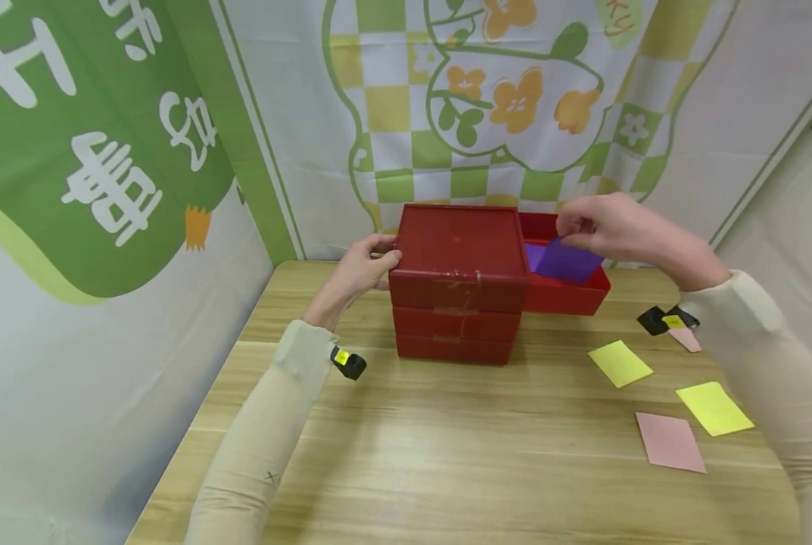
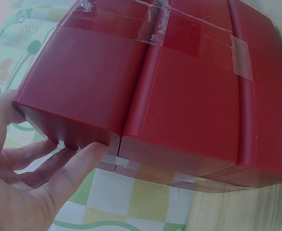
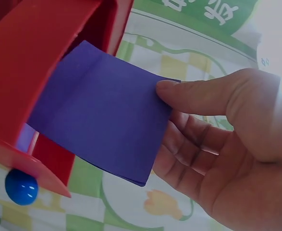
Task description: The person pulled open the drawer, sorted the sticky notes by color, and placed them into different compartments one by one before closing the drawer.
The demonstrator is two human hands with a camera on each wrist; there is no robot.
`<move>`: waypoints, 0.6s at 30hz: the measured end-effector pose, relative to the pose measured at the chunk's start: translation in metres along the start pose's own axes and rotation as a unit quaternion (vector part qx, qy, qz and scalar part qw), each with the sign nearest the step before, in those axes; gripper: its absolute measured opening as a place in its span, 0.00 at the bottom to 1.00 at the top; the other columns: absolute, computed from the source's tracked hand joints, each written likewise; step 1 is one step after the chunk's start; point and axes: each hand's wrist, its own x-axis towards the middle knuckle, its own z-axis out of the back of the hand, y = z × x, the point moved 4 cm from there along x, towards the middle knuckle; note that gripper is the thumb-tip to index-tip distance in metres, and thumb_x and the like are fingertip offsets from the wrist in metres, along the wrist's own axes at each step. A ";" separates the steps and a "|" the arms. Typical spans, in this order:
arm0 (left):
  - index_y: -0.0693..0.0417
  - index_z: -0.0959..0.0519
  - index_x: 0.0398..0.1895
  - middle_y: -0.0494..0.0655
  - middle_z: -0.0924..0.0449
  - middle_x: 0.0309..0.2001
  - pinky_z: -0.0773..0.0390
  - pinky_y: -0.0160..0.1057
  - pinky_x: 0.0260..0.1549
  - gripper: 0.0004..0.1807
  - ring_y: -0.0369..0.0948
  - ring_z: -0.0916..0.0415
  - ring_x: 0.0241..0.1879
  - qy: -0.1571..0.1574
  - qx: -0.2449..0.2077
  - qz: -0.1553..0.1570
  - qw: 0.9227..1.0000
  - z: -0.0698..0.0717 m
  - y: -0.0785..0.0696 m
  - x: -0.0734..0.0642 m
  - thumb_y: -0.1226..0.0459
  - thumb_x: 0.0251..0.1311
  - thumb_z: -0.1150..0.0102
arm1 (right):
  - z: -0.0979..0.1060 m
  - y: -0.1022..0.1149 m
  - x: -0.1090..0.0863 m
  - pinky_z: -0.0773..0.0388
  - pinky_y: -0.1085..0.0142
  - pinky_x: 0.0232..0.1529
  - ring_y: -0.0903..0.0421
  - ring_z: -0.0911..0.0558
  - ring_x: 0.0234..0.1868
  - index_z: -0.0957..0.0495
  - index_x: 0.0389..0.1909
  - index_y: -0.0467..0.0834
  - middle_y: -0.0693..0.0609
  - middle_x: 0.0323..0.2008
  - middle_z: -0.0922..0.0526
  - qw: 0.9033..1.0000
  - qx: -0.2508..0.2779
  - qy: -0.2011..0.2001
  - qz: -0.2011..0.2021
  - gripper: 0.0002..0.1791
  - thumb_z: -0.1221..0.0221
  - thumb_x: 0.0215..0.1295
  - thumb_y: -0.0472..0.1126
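A red drawer box (image 1: 456, 242) with clear tape on it stands on the table, its top drawer (image 1: 562, 299) pulled out to the right. My left hand (image 1: 366, 265) rests on the box's left side, fingers spread near the top edge. In the left wrist view, the fingers (image 2: 71, 175) touch the side by the corner. My right hand (image 1: 606, 225) pinches purple square paper (image 1: 569, 260) over the open drawer. The right wrist view shows the thumb on this purple paper (image 3: 102, 115), which appears to have more than one layer. Another purple piece (image 1: 533, 256) lies inside the drawer.
Yellow notes (image 1: 620, 363) and pink notes (image 1: 671, 441) lie on the wooden table (image 1: 406, 454) at the right. One pink note (image 1: 686, 338) is partly hidden by the right wrist. The drawer has a blue round knob (image 3: 21, 186). Printed cloth (image 1: 297, 136) hangs behind the table.
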 end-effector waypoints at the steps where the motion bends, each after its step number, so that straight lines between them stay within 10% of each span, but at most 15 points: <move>1: 0.54 0.34 0.70 0.54 0.29 0.59 0.18 0.55 0.52 0.26 0.45 0.28 0.53 0.001 0.001 0.000 1.000 0.000 0.000 0.000 0.61 0.71 0.48 | -0.002 -0.001 0.001 0.25 0.66 0.33 0.58 0.22 0.32 0.21 0.30 0.47 0.55 0.29 0.19 1.000 -0.001 0.004 0.003 0.07 0.36 0.60 0.31; 18: 0.52 0.34 0.70 0.53 0.29 0.60 0.16 0.50 0.49 0.26 0.46 0.28 0.55 0.004 0.016 0.001 1.000 0.001 0.000 -0.002 0.59 0.71 0.48 | -0.032 -0.004 0.009 0.29 0.69 0.28 0.61 0.27 0.26 0.21 0.27 0.50 0.57 0.23 0.23 0.994 0.022 0.106 0.032 0.09 0.35 0.60 0.32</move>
